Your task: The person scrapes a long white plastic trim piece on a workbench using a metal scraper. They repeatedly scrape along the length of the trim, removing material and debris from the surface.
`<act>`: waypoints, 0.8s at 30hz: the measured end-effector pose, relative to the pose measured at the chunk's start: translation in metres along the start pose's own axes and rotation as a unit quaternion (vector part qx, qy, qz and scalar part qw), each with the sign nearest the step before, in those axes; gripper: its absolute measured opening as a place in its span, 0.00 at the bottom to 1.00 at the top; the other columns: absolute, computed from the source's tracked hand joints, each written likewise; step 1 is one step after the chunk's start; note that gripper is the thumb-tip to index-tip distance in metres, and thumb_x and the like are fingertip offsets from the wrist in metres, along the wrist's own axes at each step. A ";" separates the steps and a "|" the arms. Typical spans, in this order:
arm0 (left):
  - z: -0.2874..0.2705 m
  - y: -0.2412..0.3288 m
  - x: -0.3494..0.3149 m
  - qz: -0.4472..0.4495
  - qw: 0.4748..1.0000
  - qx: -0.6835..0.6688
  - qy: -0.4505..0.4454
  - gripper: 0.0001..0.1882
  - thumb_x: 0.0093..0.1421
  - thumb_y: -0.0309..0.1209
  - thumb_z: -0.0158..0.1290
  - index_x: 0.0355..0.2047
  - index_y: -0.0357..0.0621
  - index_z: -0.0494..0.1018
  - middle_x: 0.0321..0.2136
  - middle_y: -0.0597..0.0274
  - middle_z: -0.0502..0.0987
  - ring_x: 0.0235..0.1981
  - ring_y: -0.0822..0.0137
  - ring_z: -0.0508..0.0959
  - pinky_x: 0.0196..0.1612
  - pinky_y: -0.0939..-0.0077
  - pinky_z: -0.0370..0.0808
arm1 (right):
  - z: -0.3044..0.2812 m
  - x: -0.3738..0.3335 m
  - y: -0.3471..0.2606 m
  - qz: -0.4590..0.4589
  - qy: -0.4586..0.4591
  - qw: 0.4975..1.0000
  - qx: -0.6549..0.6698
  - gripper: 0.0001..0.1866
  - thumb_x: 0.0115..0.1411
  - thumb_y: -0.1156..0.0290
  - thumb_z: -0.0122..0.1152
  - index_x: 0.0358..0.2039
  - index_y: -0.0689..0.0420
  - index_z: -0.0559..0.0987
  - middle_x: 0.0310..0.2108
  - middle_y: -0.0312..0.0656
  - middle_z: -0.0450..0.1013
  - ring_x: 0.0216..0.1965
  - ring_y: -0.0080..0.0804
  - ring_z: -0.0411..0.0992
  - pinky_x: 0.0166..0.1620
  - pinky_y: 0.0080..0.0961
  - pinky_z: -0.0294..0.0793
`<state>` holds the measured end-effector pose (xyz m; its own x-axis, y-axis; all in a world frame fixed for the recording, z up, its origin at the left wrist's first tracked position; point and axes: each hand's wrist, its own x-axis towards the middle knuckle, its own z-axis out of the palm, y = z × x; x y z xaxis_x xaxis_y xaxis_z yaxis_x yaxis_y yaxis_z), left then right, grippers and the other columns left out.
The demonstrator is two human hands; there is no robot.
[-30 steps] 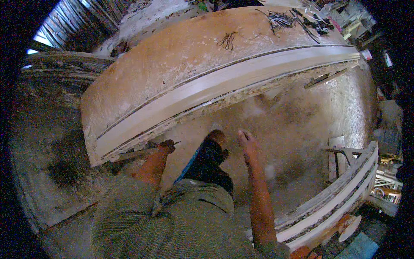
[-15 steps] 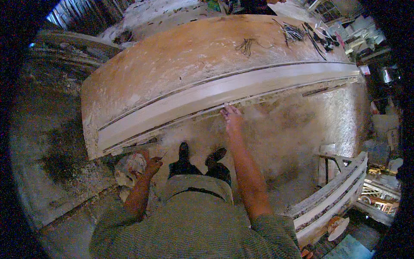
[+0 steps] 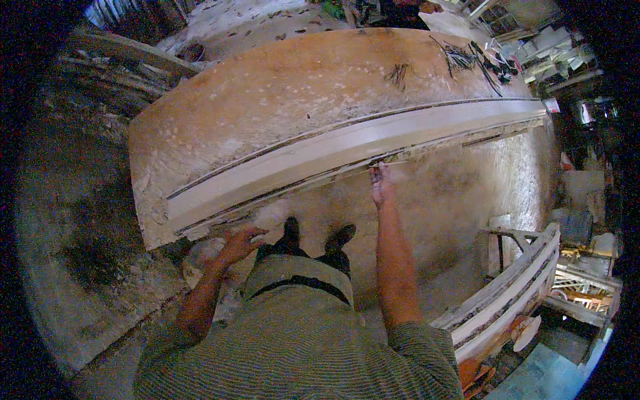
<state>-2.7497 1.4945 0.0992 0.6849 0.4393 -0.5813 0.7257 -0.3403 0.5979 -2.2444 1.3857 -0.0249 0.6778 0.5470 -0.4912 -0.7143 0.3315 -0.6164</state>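
Note:
A long pale moulding (image 3: 360, 139) with dark lengthwise grooves lies along the near side of a worn orange-brown table (image 3: 267, 90). By its near edge, my right hand (image 3: 380, 187) is closed around a thin, pale, stick-like tool (image 3: 395, 163); its exact kind is too small to make out. My left hand (image 3: 241, 245) hovers low on the left with its fingers stretched out, and I see nothing in it. Partly behind that hand and wrist sits a whitish bag or container (image 3: 202, 255), its contents hidden.
Dark cords (image 3: 460, 59) and a small bundle of thin strands (image 3: 398, 75) lie on the far part of the table. A slatted whitish frame (image 3: 510, 293) stands at the lower right. My dark shoes (image 3: 341, 235) are on the dusty floor below the table edge.
My left hand has come away from the whitish container toward my body, fingers now extended. My right hand has shifted slightly right along the moulding's near edge. The view has turned a little.

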 end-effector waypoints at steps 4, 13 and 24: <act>-0.053 0.042 -0.008 0.041 0.986 -0.155 -0.048 0.23 0.66 0.43 0.57 0.60 0.57 0.73 0.58 0.54 0.74 0.60 0.53 0.72 0.61 0.55 0.71 | -0.037 -0.026 0.007 -0.037 0.025 0.994 -0.101 0.18 0.64 0.71 0.65 0.52 0.62 0.75 0.52 0.46 0.74 0.48 0.35 0.76 0.51 0.30 0.80; -0.118 0.063 -0.008 0.078 0.995 0.046 0.029 0.24 0.66 0.44 0.55 0.61 0.61 0.69 0.55 0.57 0.76 0.52 0.51 0.79 0.55 0.55 0.76 | -0.230 -0.327 0.053 0.125 0.164 0.780 -0.590 0.34 0.64 0.52 0.63 0.61 0.64 0.71 0.54 0.51 0.75 0.47 0.41 0.77 0.52 0.37 0.76; -0.118 0.065 0.054 0.228 0.946 0.217 0.075 0.20 0.64 0.40 0.55 0.56 0.58 0.73 0.54 0.56 0.76 0.47 0.51 0.80 0.48 0.55 0.79 | -0.273 -0.403 0.070 0.195 0.225 0.762 -0.575 0.29 0.63 0.53 0.63 0.58 0.59 0.75 0.47 0.47 0.78 0.41 0.39 0.78 0.45 0.34 0.78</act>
<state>-2.6737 1.5943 0.1717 0.9398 0.2672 -0.2131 0.3381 -0.8175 0.4663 -2.5202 0.9781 -0.0383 0.6292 0.0276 -0.7767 -0.4257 -0.8238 -0.3742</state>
